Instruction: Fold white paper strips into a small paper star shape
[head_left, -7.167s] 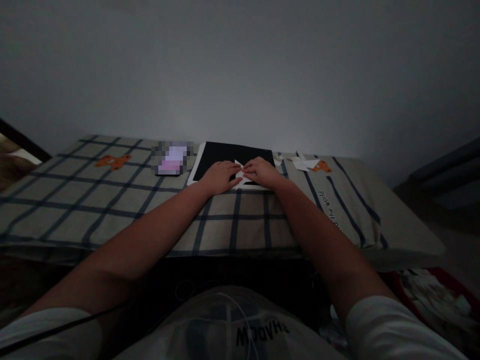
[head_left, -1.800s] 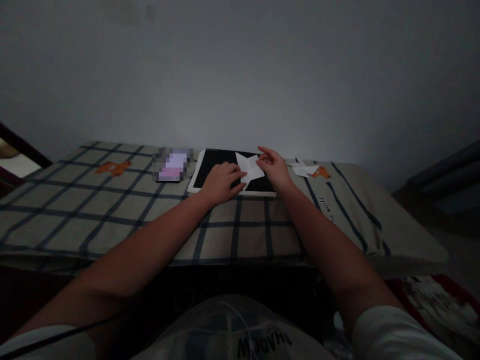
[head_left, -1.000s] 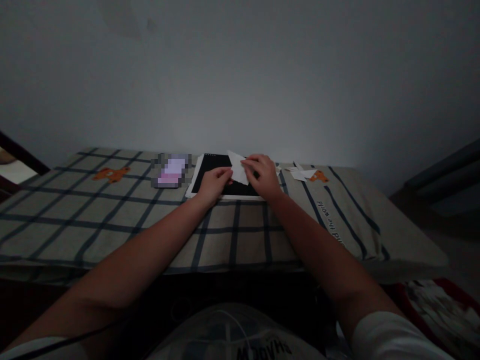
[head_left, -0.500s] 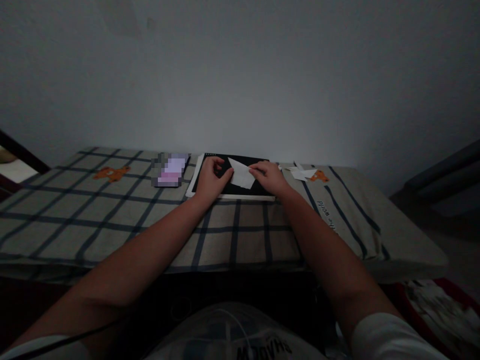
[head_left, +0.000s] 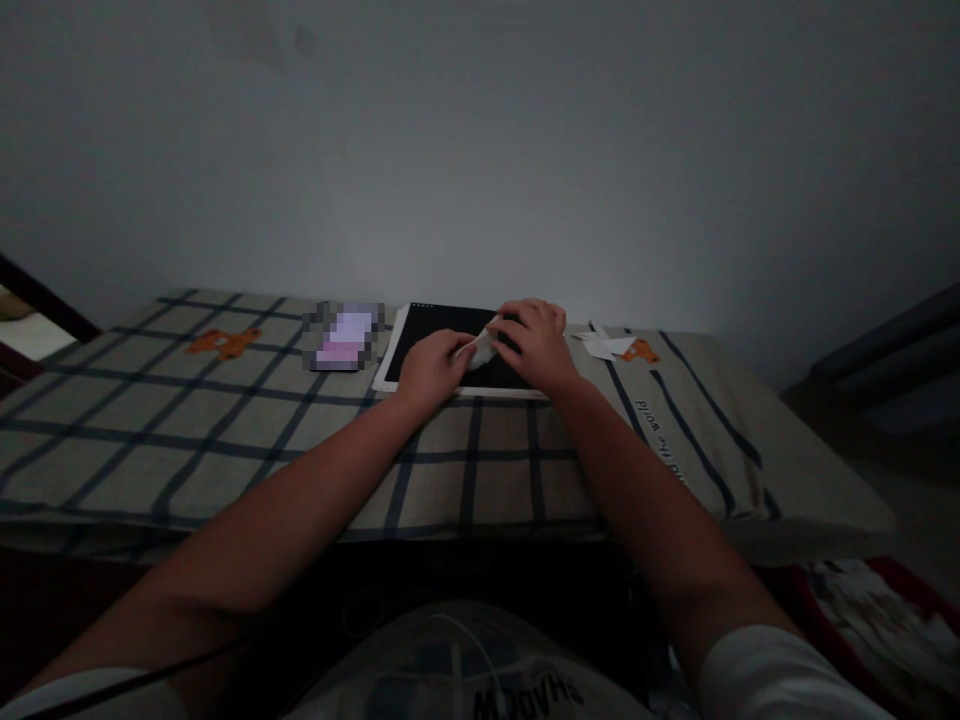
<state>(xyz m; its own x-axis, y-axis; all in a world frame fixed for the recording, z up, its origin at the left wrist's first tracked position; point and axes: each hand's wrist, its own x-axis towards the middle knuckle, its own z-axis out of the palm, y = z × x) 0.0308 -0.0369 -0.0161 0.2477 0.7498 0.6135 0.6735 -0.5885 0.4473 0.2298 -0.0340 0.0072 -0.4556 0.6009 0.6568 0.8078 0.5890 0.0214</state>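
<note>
Between my two hands a folded white paper (head_left: 482,350) is held tilted, partly hidden by the fingers. My left hand (head_left: 437,365) pinches its lower left end between thumb and fingers. At the upper right end, my right hand (head_left: 531,343) grips it with curled fingers. Under both hands lies a black-covered pad (head_left: 427,325) with pale edges. To the right of my right hand rests a folded white paper shape (head_left: 606,345) with pointed tips.
A phone (head_left: 349,335) with a lit, blurred screen lies left of the pad. The checked cloth (head_left: 315,425) covers the table and carries orange bear prints. A pale wall (head_left: 480,150) rises directly behind the table.
The white paper, earlier spread flatter and facing up, is now tilted and mostly covered by my fingers. My left hand moved slightly right and nearer; my right hand curled over the paper.
</note>
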